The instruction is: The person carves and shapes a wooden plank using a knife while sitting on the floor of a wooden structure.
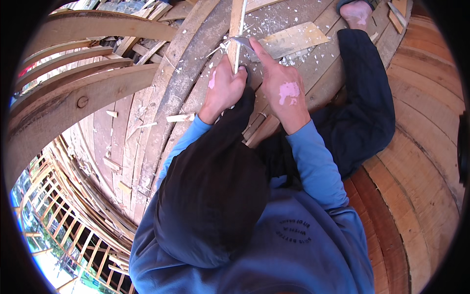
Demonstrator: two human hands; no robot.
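My left hand (225, 90) is closed around a narrow wooden strip (237, 22) that runs up past the top of the view. My right hand (284, 88) grips a knife, its handle hidden under the curled fingers. The grey knife blade (242, 42) lies across the strip just beyond my left hand, and my right index finger stretches along it. A thin curl of wood (221, 47) sticks out beside the blade. Past my right hand lies a pale flat board (296, 41), with white shavings (289, 60) scattered about it.
Curved wooden ribs (98, 25) rise at the left, with a slatted frame (73, 230) below them. Wooden offcuts (181, 117) lie on the plank floor (115, 134). My bent leg (367, 98) in dark trousers is at the right, beside a wall of curved planks (421, 147).
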